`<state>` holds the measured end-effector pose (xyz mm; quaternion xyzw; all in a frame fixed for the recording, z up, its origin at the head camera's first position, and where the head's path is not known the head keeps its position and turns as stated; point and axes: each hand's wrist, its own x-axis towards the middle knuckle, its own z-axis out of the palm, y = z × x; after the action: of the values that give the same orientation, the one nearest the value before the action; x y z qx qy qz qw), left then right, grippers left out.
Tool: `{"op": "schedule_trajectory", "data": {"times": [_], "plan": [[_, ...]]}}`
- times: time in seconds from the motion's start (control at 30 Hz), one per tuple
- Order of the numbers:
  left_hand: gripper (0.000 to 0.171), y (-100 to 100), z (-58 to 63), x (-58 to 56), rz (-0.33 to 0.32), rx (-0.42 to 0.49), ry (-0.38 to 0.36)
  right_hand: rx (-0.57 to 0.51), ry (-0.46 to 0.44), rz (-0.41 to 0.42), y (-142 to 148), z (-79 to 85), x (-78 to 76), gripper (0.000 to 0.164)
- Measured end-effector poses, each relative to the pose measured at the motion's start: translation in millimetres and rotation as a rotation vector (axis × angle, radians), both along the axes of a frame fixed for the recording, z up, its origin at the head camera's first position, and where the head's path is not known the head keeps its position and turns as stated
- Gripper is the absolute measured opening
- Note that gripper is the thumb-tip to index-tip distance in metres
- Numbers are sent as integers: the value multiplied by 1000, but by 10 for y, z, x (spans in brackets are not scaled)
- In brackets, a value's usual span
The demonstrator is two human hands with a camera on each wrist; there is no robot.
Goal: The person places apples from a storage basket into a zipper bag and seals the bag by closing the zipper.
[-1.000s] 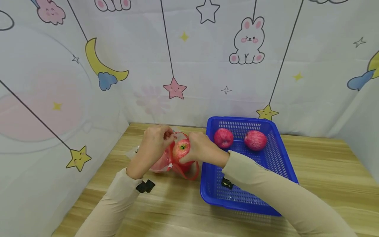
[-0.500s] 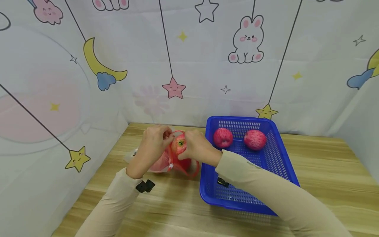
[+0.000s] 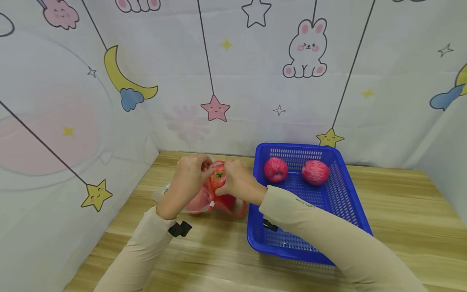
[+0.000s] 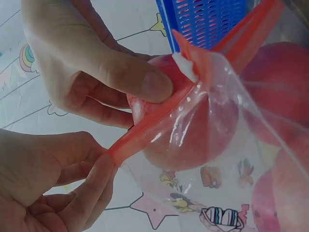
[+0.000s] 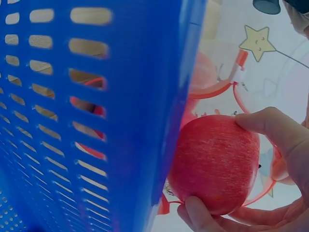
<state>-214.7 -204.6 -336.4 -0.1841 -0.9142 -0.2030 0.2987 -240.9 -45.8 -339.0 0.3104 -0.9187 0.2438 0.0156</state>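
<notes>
My left hand [image 3: 189,172] pinches the red edge [image 4: 140,133] of a clear plastic bag [image 3: 198,205] printed with small cartoon figures. Red apples [image 4: 280,92] show through its side, and a white tab sits on the edge. My right hand [image 3: 240,180] grips another red apple [image 5: 217,164], thumb on one side and fingers on the other. In the left wrist view that apple is partly behind the red edge, at the bag's mouth. From the head view only its stem end shows between the hands.
To the right stands a blue perforated basket [image 3: 251,227] with two red apples, one at the left [image 3: 275,169] and one at the right [image 3: 315,172]. My right forearm reaches across its front. A white curtain with cartoon prints [image 3: 248,81] hangs behind the wooden table [image 3: 204,259].
My right hand has moved left with the apple, bringing it closer to my left hand and into the bag's mouth. My left hand has stayed in place on the bag's edge.
</notes>
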Motion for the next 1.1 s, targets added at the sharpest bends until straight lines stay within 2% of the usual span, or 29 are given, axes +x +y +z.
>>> {"op": "schedule_trajectory", "data": {"times": [0.23,0.43,0.63,0.8,0.9,1.1], "plan": [[9,-2,15,9,17,8,-12,-22,-44,0,0,-18,-22,36],[6,-16,30,38,42,21,-48,-46,13,29,54,-24,-19,28],[7,-14,40,53,46,22,-47,-55,-12,60,111,56,3,25],[6,-4,42,48,47,38,-39,-77,8,70,234,131,2,22],[7,-4,42,45,42,45,-10,-79,-12,38,345,194,-23,17],[8,-2,57,45,40,43,28,-81,-27,-54,613,309,-133,17]]}}
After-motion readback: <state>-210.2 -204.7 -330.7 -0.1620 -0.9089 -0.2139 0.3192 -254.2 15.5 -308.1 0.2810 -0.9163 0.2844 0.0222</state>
